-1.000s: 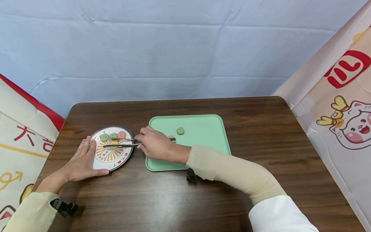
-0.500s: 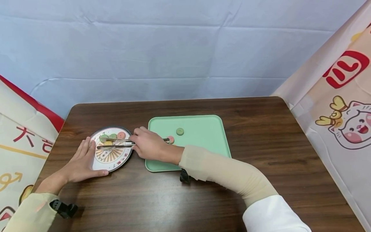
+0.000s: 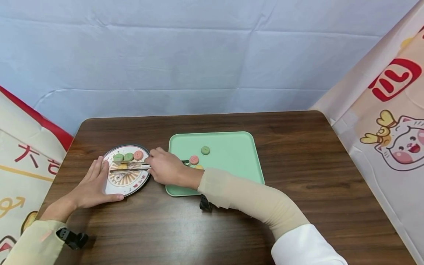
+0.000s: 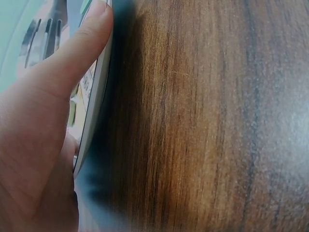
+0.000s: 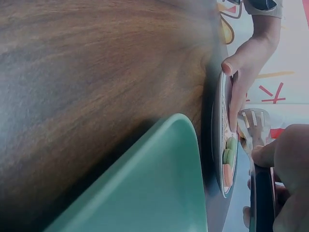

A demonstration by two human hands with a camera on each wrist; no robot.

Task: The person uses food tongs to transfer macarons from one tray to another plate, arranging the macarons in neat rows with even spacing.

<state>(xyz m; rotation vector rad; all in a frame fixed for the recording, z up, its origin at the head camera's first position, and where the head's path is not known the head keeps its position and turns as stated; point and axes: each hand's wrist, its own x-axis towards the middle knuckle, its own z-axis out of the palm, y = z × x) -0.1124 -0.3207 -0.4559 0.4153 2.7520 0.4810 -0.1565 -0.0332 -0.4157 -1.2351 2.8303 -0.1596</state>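
A pale blue cloth (image 3: 198,66) is hanging across the back, at 12 o'clock, behind a dark wood-grain table (image 3: 205,232). On the table, a mint-green rectangular tray (image 3: 235,158) is lying near the middle, and a round white patterned plate (image 3: 137,184) with a dark rim is sitting at its 9 o'clock, apart from it. The person's left hand (image 3: 90,184) is resting against the plate's 9 o'clock side, grasping nothing, its fingers lying straight near 10 o'clock and its thumb reaching along the rim between 6 and 7. The right hand (image 3: 165,166) is passing over the tray's 9 o'clock edge, its fingers curling around metal tongs (image 3: 130,170) with dark handles, and the slotted ends are pointing toward 9 o'clock over the plate. Smallest are the macarons. On the plate, one green macaron (image 3: 118,157) is lying at 11, a second green macaron (image 3: 128,156) at 12, a pink macaron (image 3: 138,155) at 1, and a yellow macaron (image 3: 122,167) is showing near the centre between the tongs' arms; whether they are pinching it, I cannot tell. On the tray, a green disc (image 3: 205,150) is lying toward 11, a pink disc (image 3: 194,160) toward 9, and a yellow disc (image 3: 199,167) is peeking out beside the right wrist.
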